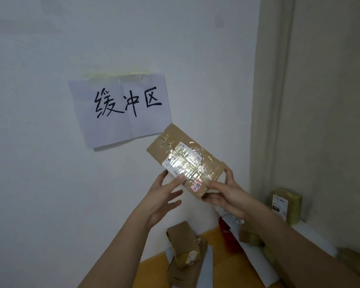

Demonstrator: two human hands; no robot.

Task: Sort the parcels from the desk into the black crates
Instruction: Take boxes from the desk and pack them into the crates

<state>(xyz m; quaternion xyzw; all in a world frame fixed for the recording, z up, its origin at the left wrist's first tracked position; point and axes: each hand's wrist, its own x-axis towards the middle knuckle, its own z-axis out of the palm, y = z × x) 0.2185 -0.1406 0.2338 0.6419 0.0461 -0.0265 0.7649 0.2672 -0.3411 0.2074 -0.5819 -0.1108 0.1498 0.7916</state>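
Right hand: you grip the taped box at its near corner.
Left hand: spread, fingertips touching the box's label.

your left hand has open air around it, with only the wall and its taped paper sign behind. below, brown parcels crowd the yellow tabletop, stacked and touching. to the right, the taped parcel standing near the door frame narrows the corner.
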